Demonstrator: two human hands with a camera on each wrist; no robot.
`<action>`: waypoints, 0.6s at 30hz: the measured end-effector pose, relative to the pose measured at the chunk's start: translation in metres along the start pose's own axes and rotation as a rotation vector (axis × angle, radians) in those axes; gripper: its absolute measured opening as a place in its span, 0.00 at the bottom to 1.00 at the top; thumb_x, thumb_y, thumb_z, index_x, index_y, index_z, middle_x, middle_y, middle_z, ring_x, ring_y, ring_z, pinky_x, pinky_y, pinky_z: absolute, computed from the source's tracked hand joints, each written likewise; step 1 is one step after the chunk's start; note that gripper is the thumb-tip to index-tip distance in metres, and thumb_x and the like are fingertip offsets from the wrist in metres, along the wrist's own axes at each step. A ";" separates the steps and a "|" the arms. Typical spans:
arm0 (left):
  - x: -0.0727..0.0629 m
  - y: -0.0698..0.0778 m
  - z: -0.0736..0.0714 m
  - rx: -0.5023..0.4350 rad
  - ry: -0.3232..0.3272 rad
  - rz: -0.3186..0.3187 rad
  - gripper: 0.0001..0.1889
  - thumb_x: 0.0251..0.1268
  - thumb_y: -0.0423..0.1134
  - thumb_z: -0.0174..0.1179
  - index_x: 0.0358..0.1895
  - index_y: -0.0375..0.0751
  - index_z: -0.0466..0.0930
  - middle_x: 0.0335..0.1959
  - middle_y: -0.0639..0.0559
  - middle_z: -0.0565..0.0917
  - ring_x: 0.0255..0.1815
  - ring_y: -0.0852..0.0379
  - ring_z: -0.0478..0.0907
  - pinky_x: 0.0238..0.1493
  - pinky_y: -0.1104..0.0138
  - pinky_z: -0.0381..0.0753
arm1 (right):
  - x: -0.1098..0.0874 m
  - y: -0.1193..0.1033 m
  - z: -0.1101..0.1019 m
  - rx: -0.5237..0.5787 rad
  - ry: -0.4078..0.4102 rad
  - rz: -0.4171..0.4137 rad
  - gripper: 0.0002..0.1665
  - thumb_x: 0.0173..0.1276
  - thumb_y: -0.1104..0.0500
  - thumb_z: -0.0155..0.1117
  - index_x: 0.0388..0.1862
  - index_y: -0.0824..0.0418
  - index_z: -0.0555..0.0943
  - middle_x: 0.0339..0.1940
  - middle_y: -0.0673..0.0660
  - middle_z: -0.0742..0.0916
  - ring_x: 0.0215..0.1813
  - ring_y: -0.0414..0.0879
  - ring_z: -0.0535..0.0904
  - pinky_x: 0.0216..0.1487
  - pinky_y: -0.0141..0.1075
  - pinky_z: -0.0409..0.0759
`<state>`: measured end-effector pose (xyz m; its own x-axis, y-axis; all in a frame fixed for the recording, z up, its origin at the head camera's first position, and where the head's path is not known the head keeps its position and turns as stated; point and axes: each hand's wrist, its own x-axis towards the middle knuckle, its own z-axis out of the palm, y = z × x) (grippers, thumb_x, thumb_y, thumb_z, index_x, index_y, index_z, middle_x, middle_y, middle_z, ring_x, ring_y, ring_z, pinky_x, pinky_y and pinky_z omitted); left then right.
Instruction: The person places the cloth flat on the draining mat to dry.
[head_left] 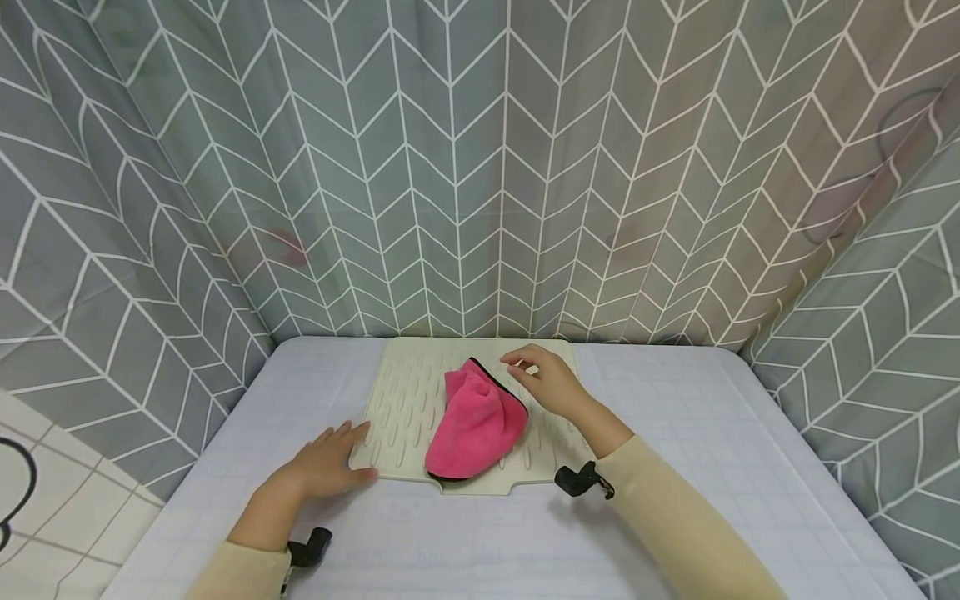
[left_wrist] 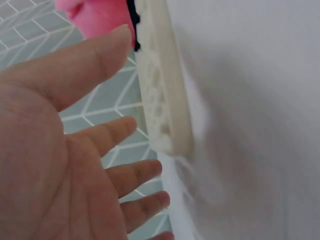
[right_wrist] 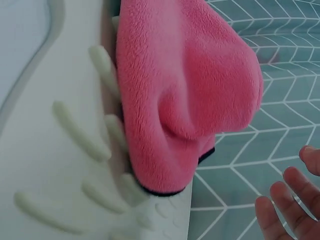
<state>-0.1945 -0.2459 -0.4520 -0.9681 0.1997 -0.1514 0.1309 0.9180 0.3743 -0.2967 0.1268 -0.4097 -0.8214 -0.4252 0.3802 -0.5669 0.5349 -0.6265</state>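
Observation:
A cream washboard (head_left: 472, 486) with raised ridges lies flat on the table. A crumpled pink cloth (head_left: 478, 421) with black edging is heaped on its middle; the right wrist view shows the cloth's (right_wrist: 190, 75) fuzzy pile and folds. At the washboard's near left corner my left hand (head_left: 324, 460) has its fingers spread, thumb and fingertips right at the edge. Nothing lies in the palm of the left hand (left_wrist: 65, 165) in the left wrist view. My right hand (head_left: 546, 379) is over the board's right part, just beyond the cloth, with loosely bent fingers and nothing in them.
A white cloth covers the table (head_left: 420, 542). Grey curtains (head_left: 480, 167) with a white chevron pattern hang behind it and along both sides. White tiles (head_left: 67, 492) show at the lower left. Each wrist carries a small black camera (head_left: 576, 480).

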 end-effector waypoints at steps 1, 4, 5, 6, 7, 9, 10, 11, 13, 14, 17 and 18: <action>-0.001 0.003 0.000 -0.005 0.005 0.017 0.46 0.60 0.59 0.67 0.75 0.35 0.62 0.73 0.24 0.60 0.72 0.19 0.52 0.65 0.28 0.53 | -0.002 0.002 -0.002 0.000 0.004 0.006 0.13 0.74 0.61 0.63 0.55 0.59 0.85 0.50 0.54 0.86 0.50 0.50 0.82 0.51 0.45 0.82; -0.003 0.011 -0.001 -0.011 0.031 0.067 0.45 0.60 0.58 0.67 0.75 0.38 0.63 0.72 0.25 0.63 0.72 0.21 0.55 0.66 0.29 0.55 | -0.009 0.006 -0.009 0.006 0.009 0.021 0.14 0.74 0.61 0.63 0.56 0.59 0.84 0.49 0.54 0.85 0.51 0.50 0.82 0.51 0.46 0.83; -0.004 0.014 -0.001 -0.020 0.041 0.083 0.44 0.61 0.58 0.67 0.75 0.38 0.63 0.72 0.25 0.64 0.72 0.22 0.56 0.66 0.30 0.55 | -0.011 0.007 -0.010 0.007 0.011 0.024 0.14 0.74 0.61 0.63 0.56 0.59 0.84 0.49 0.54 0.85 0.51 0.50 0.82 0.51 0.46 0.83; -0.005 0.017 -0.001 -0.029 0.050 0.099 0.43 0.62 0.57 0.67 0.75 0.38 0.63 0.71 0.26 0.65 0.72 0.23 0.57 0.67 0.31 0.56 | -0.013 0.008 -0.012 0.009 0.009 0.028 0.14 0.74 0.61 0.63 0.56 0.59 0.84 0.49 0.54 0.85 0.51 0.51 0.82 0.51 0.46 0.83; -0.005 0.019 0.000 -0.037 0.058 0.112 0.43 0.62 0.55 0.67 0.75 0.38 0.63 0.71 0.27 0.66 0.72 0.24 0.58 0.67 0.32 0.57 | -0.015 0.008 -0.013 0.011 0.004 0.031 0.14 0.74 0.61 0.63 0.56 0.60 0.84 0.49 0.54 0.85 0.51 0.51 0.81 0.51 0.47 0.83; -0.004 0.022 0.003 -0.057 0.074 0.145 0.41 0.64 0.54 0.67 0.76 0.39 0.63 0.70 0.29 0.68 0.72 0.27 0.61 0.68 0.34 0.59 | -0.018 0.009 -0.014 0.016 -0.010 0.039 0.14 0.74 0.61 0.63 0.56 0.60 0.84 0.50 0.55 0.85 0.52 0.52 0.81 0.51 0.47 0.83; -0.004 0.024 0.004 -0.071 0.079 0.161 0.41 0.65 0.53 0.67 0.76 0.39 0.63 0.70 0.30 0.69 0.72 0.28 0.61 0.68 0.36 0.59 | -0.020 0.010 -0.013 0.015 -0.019 0.044 0.14 0.74 0.61 0.63 0.56 0.61 0.84 0.51 0.56 0.85 0.52 0.52 0.81 0.50 0.47 0.83; -0.002 0.026 0.006 -0.087 0.083 0.179 0.40 0.66 0.52 0.66 0.76 0.40 0.62 0.71 0.32 0.69 0.72 0.30 0.62 0.69 0.37 0.60 | -0.021 0.011 -0.013 0.017 -0.027 0.051 0.14 0.74 0.60 0.63 0.56 0.61 0.84 0.51 0.57 0.85 0.52 0.52 0.81 0.50 0.47 0.83; 0.000 0.031 0.009 -0.131 0.084 0.217 0.39 0.68 0.50 0.65 0.77 0.41 0.61 0.71 0.36 0.69 0.73 0.34 0.63 0.70 0.39 0.61 | -0.023 0.013 -0.012 0.022 -0.044 0.072 0.14 0.74 0.60 0.63 0.56 0.60 0.84 0.51 0.57 0.85 0.51 0.52 0.81 0.49 0.46 0.83; 0.001 0.034 0.011 -0.155 0.084 0.238 0.38 0.69 0.49 0.64 0.78 0.42 0.60 0.72 0.37 0.69 0.73 0.35 0.64 0.70 0.41 0.62 | -0.024 0.015 -0.011 0.024 -0.054 0.083 0.14 0.74 0.60 0.63 0.56 0.60 0.84 0.52 0.58 0.85 0.51 0.52 0.82 0.49 0.45 0.82; 0.004 0.042 0.016 -0.207 0.074 0.291 0.38 0.71 0.47 0.62 0.80 0.46 0.56 0.74 0.39 0.68 0.71 0.38 0.68 0.69 0.43 0.65 | -0.025 0.019 -0.007 0.034 -0.095 0.108 0.15 0.74 0.61 0.63 0.57 0.61 0.83 0.54 0.59 0.85 0.52 0.53 0.82 0.47 0.43 0.82; 0.006 0.045 0.018 -0.222 0.067 0.303 0.39 0.72 0.46 0.62 0.80 0.48 0.54 0.74 0.40 0.67 0.71 0.39 0.69 0.69 0.43 0.65 | -0.026 0.020 -0.006 0.040 -0.113 0.117 0.15 0.74 0.60 0.63 0.57 0.61 0.83 0.54 0.58 0.85 0.52 0.53 0.82 0.47 0.42 0.82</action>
<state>-0.1901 -0.1974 -0.4529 -0.9053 0.4213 0.0545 0.3714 0.7226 0.5830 -0.2875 0.1532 -0.4280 -0.8681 -0.4425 0.2250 -0.4628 0.5575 -0.6892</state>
